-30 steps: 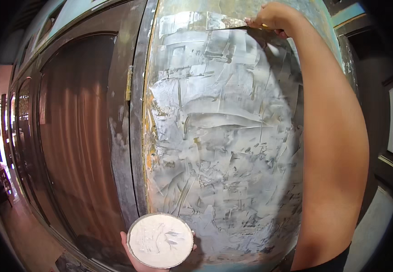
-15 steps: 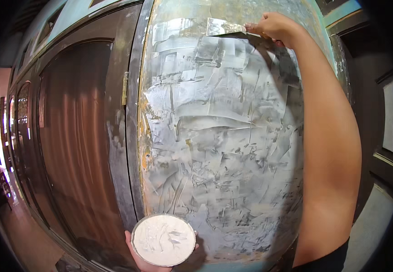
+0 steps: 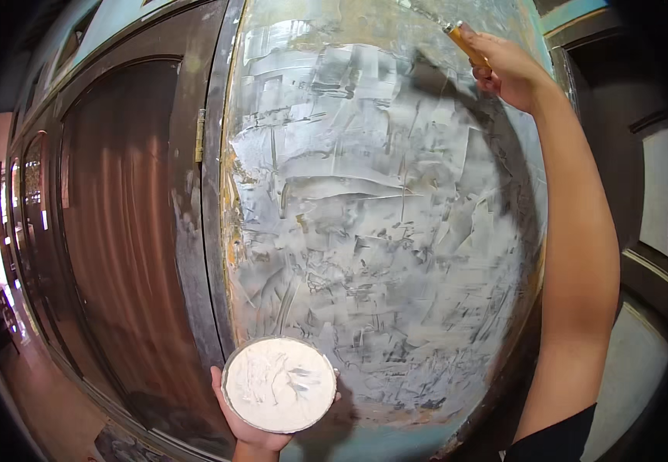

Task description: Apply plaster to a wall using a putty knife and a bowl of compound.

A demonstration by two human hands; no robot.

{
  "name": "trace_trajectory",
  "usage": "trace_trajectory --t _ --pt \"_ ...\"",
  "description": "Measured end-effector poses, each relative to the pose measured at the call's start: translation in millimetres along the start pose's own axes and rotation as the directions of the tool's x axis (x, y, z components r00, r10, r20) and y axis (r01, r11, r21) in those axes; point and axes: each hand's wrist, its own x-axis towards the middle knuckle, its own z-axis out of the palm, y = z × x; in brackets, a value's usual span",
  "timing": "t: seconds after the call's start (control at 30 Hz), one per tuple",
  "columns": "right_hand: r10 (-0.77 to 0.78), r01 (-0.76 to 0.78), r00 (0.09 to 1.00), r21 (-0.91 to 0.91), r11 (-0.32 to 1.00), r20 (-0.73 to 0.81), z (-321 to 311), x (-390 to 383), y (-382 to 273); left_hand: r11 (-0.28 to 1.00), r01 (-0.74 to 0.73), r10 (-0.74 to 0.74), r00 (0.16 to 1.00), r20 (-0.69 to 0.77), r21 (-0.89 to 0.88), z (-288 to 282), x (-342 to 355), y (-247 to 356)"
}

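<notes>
My right hand [image 3: 506,71], raised at the upper right, is closed around the yellowish wooden handle of a putty knife [image 3: 468,45]. The knife's blade slants up and left to the top edge of the picture, and I cannot tell whether it touches the wall. White putty [image 3: 276,385] fills a round tub [image 3: 225,391] low in front of me. My left hand [image 3: 255,431] supports that tub from below and the side, its thumb along the left and fingertips just showing on the right. Behind both hands stands a wall [image 3: 380,231] with patchy grey-white smears and knife marks.
Left of the wall runs a dark wooden door frame [image 3: 212,169] with a hinge [image 3: 200,135] and a panel with a reddish-brown curtain [image 3: 122,231]. A dark door [image 3: 619,92] stands at the right. Tiled floor [image 3: 57,393] shows at the lower left.
My right hand has moved right and slightly down, and the putty knife has swung from lying sideways to pointing up-left. The tub appears slightly higher; the whole view has shifted a little.
</notes>
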Motion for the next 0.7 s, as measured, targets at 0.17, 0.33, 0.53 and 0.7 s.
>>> trace_trajectory --t 0.17,0.33,0.53,0.7 --pt "-0.026 0.019 0.993 0.061 0.998 0.115 -8 -20 -1 1.000 -0.002 0.002 1.000 0.001 -0.016 -5 -5 -6" --pt "0.027 -0.030 0.981 0.016 0.999 0.190 -5 -29 -7 1.000 -0.028 0.028 0.999 -0.029 -0.013 -8 -14 -8" --pt "0.050 -0.026 0.984 -0.142 0.990 0.170 2 -18 -8 0.999 -0.010 0.009 1.000 -0.017 -0.049 -9 -22 -4" --pt "-0.024 0.015 0.999 -0.328 0.944 -0.022 42 -4 -15 0.999 -0.022 0.022 1.000 0.004 -0.038 -13 -30 7"
